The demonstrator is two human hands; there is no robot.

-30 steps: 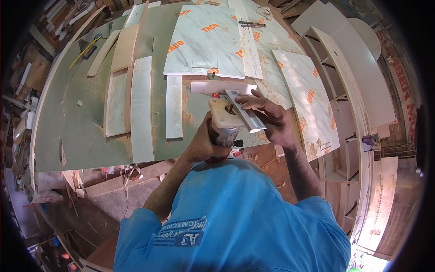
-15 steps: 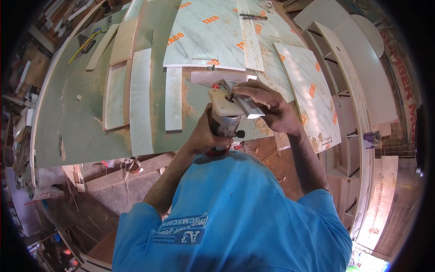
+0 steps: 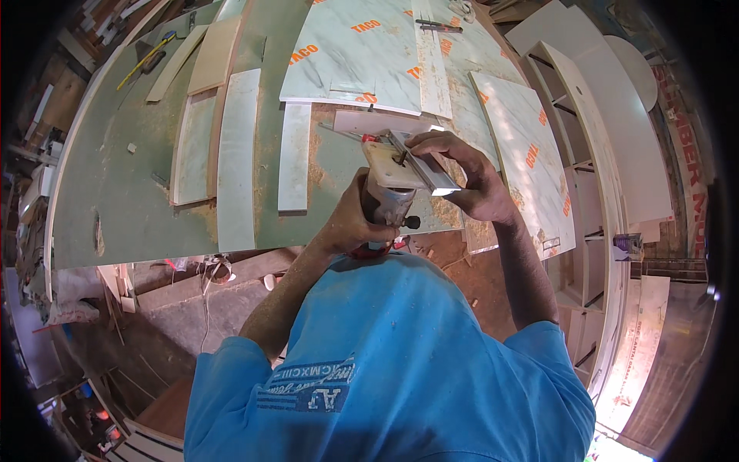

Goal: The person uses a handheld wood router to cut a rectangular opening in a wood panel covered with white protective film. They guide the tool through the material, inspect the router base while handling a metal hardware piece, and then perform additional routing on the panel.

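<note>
My left hand (image 3: pixel 352 219) is wrapped round the metal body of a trim router (image 3: pixel 385 204), held base-up against my blue shirt, with a black knob on its side. Its pale square base plate (image 3: pixel 381 163) faces up, and a bit shows at the centre opening. My right hand (image 3: pixel 469 177) grips a silver metal straight bar (image 3: pixel 433 171) lying along the plate's right side, fingers curled over it and thumb partly hidden below. A small red part (image 3: pixel 369 138) shows at the plate's far corner. Behind it a narrow pale board (image 3: pixel 354 119) lies on the bench.
The green worktop (image 3: pixel 131 200) carries marble-patterned panels (image 3: pixel 339 61), wooden strips (image 3: pixel 239 154), sawdust, a yellow tape measure (image 3: pixel 137 71) and a dark pincer-like tool (image 3: pixel 439 27). An open white cabinet frame (image 3: pixel 589 185) stands at the right, cluttered offcuts (image 3: pixel 46 108) at the left.
Both hands, with the router and the metal bar, sit a little higher and further right in the picture. The bench has shifted upward in view. The grip looks much the same.
</note>
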